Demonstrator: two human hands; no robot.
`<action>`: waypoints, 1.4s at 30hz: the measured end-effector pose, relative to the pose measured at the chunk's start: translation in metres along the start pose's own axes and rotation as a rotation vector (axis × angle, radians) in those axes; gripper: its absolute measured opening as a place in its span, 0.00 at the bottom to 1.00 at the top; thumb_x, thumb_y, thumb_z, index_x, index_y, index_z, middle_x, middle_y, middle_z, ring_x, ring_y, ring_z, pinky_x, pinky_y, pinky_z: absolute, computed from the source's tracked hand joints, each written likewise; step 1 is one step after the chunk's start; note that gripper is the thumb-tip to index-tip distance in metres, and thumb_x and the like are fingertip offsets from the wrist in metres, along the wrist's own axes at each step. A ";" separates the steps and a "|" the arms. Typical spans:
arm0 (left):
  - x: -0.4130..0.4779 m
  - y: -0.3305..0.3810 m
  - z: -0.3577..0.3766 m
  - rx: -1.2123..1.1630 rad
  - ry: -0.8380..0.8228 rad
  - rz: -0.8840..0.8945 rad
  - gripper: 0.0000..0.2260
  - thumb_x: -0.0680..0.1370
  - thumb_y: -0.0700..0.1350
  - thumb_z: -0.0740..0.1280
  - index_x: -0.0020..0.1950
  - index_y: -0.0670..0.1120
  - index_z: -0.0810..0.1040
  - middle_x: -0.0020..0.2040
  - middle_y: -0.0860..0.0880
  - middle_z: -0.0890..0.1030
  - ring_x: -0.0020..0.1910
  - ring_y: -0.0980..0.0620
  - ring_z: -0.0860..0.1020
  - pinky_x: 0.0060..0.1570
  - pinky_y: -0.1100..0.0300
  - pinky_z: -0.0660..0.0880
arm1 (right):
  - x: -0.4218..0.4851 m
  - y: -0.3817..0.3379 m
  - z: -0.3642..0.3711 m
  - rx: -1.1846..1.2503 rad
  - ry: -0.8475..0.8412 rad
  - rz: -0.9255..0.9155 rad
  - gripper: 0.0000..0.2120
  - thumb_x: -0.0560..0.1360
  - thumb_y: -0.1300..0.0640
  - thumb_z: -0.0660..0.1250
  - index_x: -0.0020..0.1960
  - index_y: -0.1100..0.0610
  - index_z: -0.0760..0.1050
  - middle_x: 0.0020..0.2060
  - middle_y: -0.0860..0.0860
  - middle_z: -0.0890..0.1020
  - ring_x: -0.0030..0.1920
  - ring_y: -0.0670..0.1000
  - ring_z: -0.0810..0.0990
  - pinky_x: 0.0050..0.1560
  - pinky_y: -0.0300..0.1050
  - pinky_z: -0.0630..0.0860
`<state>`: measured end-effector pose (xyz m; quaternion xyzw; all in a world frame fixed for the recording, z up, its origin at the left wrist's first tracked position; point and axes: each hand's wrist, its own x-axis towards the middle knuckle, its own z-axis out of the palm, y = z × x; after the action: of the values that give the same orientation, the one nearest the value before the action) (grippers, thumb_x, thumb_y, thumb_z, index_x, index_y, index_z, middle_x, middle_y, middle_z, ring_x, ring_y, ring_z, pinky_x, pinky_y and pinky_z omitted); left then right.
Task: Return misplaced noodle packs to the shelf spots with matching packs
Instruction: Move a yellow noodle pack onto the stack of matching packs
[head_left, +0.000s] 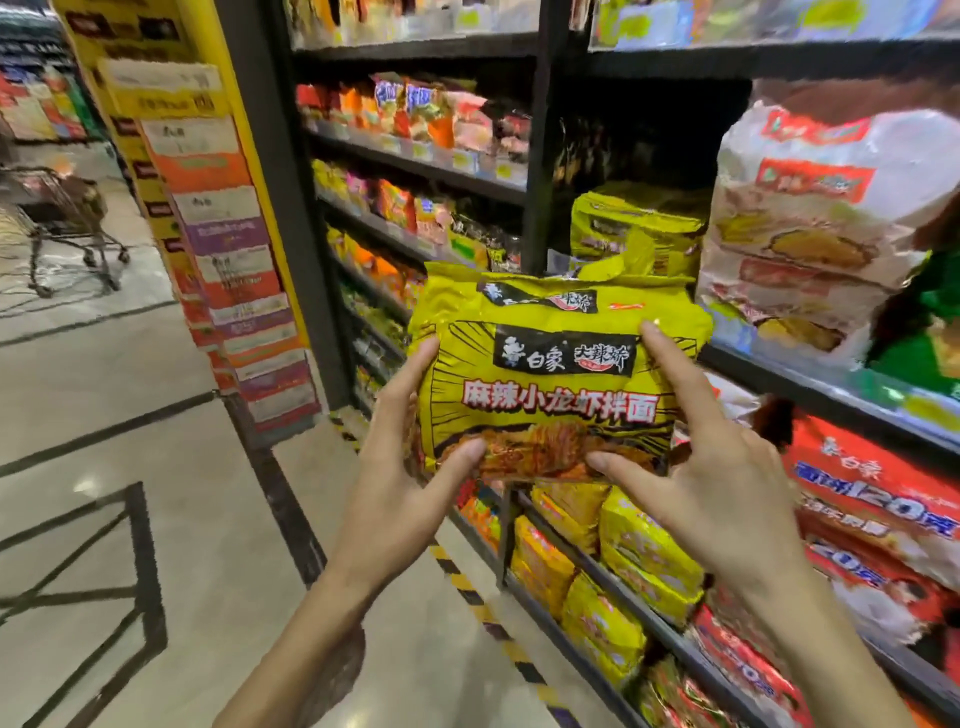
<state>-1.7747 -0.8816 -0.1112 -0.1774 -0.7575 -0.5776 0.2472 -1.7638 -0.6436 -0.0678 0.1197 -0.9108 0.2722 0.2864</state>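
Note:
I hold a yellow noodle multipack (556, 374) with black Chinese lettering in front of the shelves, upright and facing me. My left hand (400, 478) grips its lower left edge, thumb on the front. My right hand (701, 467) holds its right side, with the forefinger on the upper right and the thumb at the bottom. Just behind it, on the middle shelf, stands a matching yellow pack (634, 234). To the right of that pack sits a stack of white noodle packs (810, 228).
Dark shelf boards (821, 389) run along the right. Lower shelves carry yellow packs (639, 561) and red packs (872, 514). A yellow pillar (208, 208) with posters stands at left, and a shopping trolley (67, 228) is on the tiled floor beyond it.

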 end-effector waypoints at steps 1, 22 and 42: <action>0.017 -0.009 -0.002 0.008 -0.025 0.017 0.35 0.78 0.42 0.72 0.80 0.56 0.60 0.79 0.56 0.65 0.77 0.51 0.68 0.72 0.45 0.71 | 0.010 0.000 0.008 -0.011 0.026 0.020 0.49 0.64 0.41 0.77 0.78 0.36 0.54 0.46 0.48 0.86 0.40 0.57 0.85 0.35 0.42 0.69; 0.281 -0.125 0.077 -0.183 -0.184 0.276 0.33 0.78 0.35 0.71 0.78 0.51 0.61 0.73 0.73 0.64 0.74 0.65 0.67 0.70 0.69 0.67 | 0.203 0.075 0.065 -0.328 0.349 0.060 0.49 0.65 0.48 0.80 0.79 0.46 0.56 0.28 0.47 0.74 0.26 0.51 0.73 0.26 0.40 0.65; 0.404 -0.190 0.165 -0.418 -0.265 0.319 0.37 0.77 0.26 0.64 0.76 0.57 0.57 0.73 0.36 0.67 0.74 0.35 0.68 0.70 0.34 0.68 | 0.282 0.139 0.109 -0.540 0.624 0.036 0.50 0.64 0.60 0.81 0.77 0.48 0.56 0.45 0.59 0.84 0.30 0.53 0.77 0.28 0.47 0.77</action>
<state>-2.2369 -0.7807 -0.0614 -0.4152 -0.6102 -0.6468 0.1921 -2.0934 -0.6083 -0.0363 -0.0639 -0.8209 0.0515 0.5651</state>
